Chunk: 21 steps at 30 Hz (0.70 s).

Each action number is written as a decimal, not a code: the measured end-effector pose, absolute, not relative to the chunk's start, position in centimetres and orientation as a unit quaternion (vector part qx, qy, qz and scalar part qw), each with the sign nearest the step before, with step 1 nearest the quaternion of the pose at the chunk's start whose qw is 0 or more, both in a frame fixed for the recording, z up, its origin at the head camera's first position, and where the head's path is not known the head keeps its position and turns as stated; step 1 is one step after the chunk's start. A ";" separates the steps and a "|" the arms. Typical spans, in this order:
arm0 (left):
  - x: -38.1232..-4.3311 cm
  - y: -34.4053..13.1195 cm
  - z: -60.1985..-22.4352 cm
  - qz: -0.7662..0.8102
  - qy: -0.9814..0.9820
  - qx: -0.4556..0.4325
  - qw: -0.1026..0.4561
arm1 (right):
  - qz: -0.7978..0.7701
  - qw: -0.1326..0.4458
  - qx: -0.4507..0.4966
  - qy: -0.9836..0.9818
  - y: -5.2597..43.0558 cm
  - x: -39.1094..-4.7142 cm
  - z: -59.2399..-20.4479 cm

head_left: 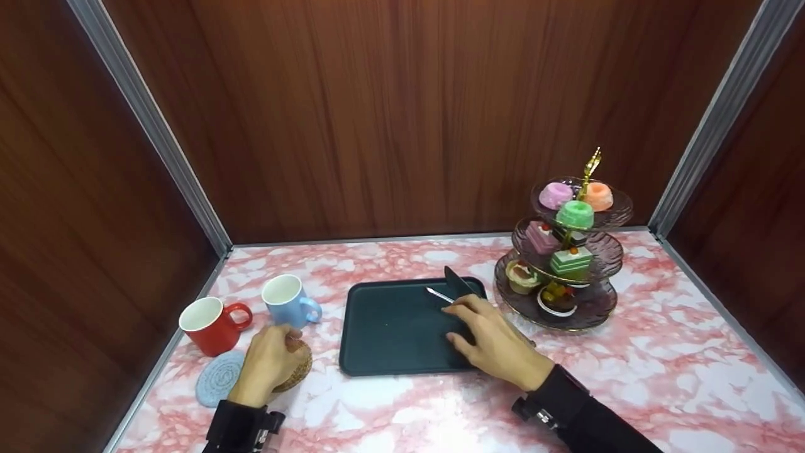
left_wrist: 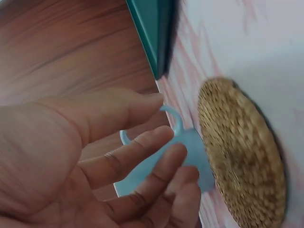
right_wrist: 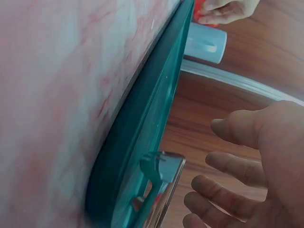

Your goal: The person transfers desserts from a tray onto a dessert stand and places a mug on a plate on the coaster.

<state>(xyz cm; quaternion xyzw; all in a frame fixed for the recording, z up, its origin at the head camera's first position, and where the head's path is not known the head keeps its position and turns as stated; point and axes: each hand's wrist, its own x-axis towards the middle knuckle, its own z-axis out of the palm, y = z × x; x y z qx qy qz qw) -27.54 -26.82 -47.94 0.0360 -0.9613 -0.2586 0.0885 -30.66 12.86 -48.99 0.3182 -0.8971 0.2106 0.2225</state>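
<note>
My left hand (head_left: 270,362) hovers over a round woven straw coaster (head_left: 303,366), its fingers loosely bent and holding nothing. In the left wrist view, the coaster (left_wrist: 237,156) lies just beyond the fingertips, with a light blue mug (left_wrist: 192,147) behind them. Over the right part of a dark green tray (head_left: 390,333) is my right hand (head_left: 494,340), fingers spread and slightly bent. Beneath it lie a knife (head_left: 458,281) and a slim silver utensil (head_left: 437,294), both partly hidden. The right wrist view shows a fork (right_wrist: 151,173) beside the knife, apart from the fingers.
A red mug (head_left: 214,330) and a pale blue round coaster (head_left: 217,379) are at the left. At the right stands a three-tier glass stand (head_left: 591,314) with small cakes. Wooden panels (head_left: 390,126) enclose the marbled table (head_left: 402,415) at the back and sides.
</note>
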 end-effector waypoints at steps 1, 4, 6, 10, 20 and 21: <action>-27.5 -27.0 -48.0 -0.251 -0.963 0.036 0.089 | 0.209 0.223 0.321 -0.896 12.6 -30.6 -49.0; -27.4 -27.4 -48.2 -0.227 -0.969 0.037 0.088 | 0.203 0.220 0.329 -0.895 11.9 -30.5 -49.0; -27.4 -27.6 -48.3 -0.217 -0.972 0.037 0.084 | 0.198 0.213 0.332 -0.897 11.4 -30.4 -49.0; -27.3 -27.7 -48.5 -0.207 -0.975 0.037 0.072 | 0.194 0.196 0.338 -0.900 10.6 -30.2 -49.0; -27.3 -27.9 -48.5 -0.200 -0.978 0.049 0.036 | 0.184 0.183 0.355 -0.898 9.2 -29.9 -49.0; -27.3 -27.9 -48.4 -0.199 -0.978 0.049 0.033 | 0.185 0.183 0.358 -0.897 9.1 -29.9 -49.0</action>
